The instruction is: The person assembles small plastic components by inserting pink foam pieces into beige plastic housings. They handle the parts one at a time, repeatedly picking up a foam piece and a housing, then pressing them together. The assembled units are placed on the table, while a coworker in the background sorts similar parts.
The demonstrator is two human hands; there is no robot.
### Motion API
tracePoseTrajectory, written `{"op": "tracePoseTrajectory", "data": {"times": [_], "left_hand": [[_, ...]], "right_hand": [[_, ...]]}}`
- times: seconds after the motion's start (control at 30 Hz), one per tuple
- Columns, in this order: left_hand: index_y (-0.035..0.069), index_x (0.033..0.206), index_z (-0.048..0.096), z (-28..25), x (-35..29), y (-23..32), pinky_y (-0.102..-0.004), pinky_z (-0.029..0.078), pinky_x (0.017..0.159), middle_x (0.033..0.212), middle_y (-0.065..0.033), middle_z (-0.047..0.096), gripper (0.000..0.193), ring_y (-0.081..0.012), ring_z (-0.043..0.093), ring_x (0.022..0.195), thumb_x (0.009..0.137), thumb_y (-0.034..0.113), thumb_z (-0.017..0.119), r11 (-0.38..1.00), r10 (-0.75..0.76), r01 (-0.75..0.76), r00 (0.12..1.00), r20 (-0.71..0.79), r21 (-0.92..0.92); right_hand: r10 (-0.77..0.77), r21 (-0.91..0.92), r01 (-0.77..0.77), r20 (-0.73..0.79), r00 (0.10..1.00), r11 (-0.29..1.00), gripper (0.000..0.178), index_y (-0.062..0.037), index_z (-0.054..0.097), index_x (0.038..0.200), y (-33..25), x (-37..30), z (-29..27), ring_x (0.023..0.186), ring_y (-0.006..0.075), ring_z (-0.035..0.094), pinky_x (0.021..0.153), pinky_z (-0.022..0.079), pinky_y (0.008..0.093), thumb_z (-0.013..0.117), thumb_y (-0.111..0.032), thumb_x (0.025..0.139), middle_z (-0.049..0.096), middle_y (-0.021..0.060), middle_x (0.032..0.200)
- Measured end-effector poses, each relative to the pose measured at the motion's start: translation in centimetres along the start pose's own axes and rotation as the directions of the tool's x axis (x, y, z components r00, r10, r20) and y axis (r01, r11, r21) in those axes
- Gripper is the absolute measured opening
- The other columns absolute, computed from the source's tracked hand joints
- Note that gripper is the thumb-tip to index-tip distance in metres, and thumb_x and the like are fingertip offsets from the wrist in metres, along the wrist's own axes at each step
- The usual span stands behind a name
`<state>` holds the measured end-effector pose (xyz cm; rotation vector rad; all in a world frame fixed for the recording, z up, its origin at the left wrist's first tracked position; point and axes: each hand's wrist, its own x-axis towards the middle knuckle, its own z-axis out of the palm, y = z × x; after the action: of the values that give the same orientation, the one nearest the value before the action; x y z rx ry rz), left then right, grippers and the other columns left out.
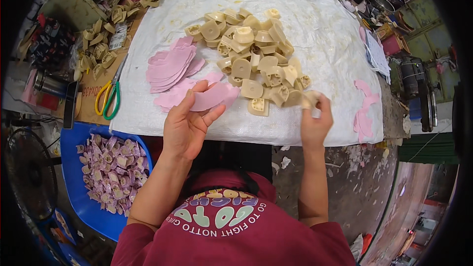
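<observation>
A curved pink sheet piece point(217, 97) lies between the thumb and fingers of my left hand point(185, 125), which is turned palm up. My right hand point(318, 124) pinches a beige plastic shoe heel point(310, 99), slightly blurred, at the right edge of the pile. That pile of similar beige heels point(241, 69) spreads over the middle of the white sheet point(325, 59). Left of it, beside my left hand, a fanned stack of pink pieces point(170, 71) lies flat. More pink pieces point(363, 118) rest near the sheet's right edge.
Scissors with yellow and green handles point(109, 98) lie at the table's left edge. Below stands a blue basin point(74, 182) of heels with purplish covering. Loose beige heels point(101, 49) sit at the far left. A fan point(32, 175) stands left; papers point(377, 56) lie right.
</observation>
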<state>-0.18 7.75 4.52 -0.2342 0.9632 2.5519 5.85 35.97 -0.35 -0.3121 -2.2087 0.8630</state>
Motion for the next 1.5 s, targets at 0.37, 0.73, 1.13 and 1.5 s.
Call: {"op": "tracePoseTrajectory", "data": {"times": [0.37, 0.73, 1.13, 1.5], "left_hand": [[-0.002, 0.133, 0.049, 5.1, 5.7, -10.4, -0.0386, 0.048, 0.099, 0.128, -0.0143, 0.058, 0.049, -0.0270, 0.060, 0.115, 0.100, 0.034, 0.050, 0.955, -0.167, 0.080, 0.941, 0.295, 0.285], [-0.004, 0.121, 0.057, 4.1, 3.8, -2.4, -0.0323, 0.057, 0.086, 0.119, -0.0135, 0.063, 0.035, -0.0228, 0.064, 0.105, 0.097, 0.020, 0.058, 0.994, -0.009, -0.006, 0.991, 0.135, 0.107], [-0.007, 0.127, 0.052, 3.6, -2.3, 2.9, -0.0343, 0.049, 0.096, 0.122, -0.0203, 0.063, 0.047, -0.0227, 0.061, 0.112, 0.100, 0.031, 0.053, 0.988, 0.111, -0.131, 0.970, 0.218, 0.082], [-0.006, 0.123, 0.058, 4.8, -3.6, 2.9, -0.0304, 0.048, 0.094, 0.122, -0.0183, 0.063, 0.041, -0.0179, 0.062, 0.108, 0.102, 0.027, 0.049, 0.970, 0.192, -0.223, 0.945, 0.266, 0.093]], "right_hand": [[0.593, 0.749, -0.574, 0.308, 0.744, 0.331, 0.025, 0.0023, 0.057, 0.116, 2.3, 0.7, -1.2, 0.090, 0.0217, 0.065, 0.080, 0.054, 0.0365, 0.056, -0.009, 0.093, 0.064, 0.0134, 0.109], [0.277, 0.793, -0.416, 0.320, 0.906, 0.445, 0.037, 0.0037, 0.050, 0.128, -5.1, 1.3, -1.0, 0.104, 0.0265, 0.065, 0.090, 0.053, 0.0376, 0.056, -0.002, 0.092, 0.063, 0.0170, 0.119], [-0.543, 0.585, 0.386, 0.113, 0.832, 0.713, 0.037, 0.0007, 0.060, 0.106, -15.6, 1.1, 3.1, 0.100, 0.0325, 0.064, 0.084, 0.052, 0.0389, 0.072, 0.005, 0.071, 0.066, 0.0175, 0.110], [-0.576, 0.530, 0.464, 0.058, 0.815, 0.710, 0.032, -0.0016, 0.060, 0.098, -16.0, 1.9, 2.7, 0.095, 0.0329, 0.063, 0.083, 0.051, 0.0406, 0.073, 0.003, 0.069, 0.067, 0.0132, 0.107]]}}
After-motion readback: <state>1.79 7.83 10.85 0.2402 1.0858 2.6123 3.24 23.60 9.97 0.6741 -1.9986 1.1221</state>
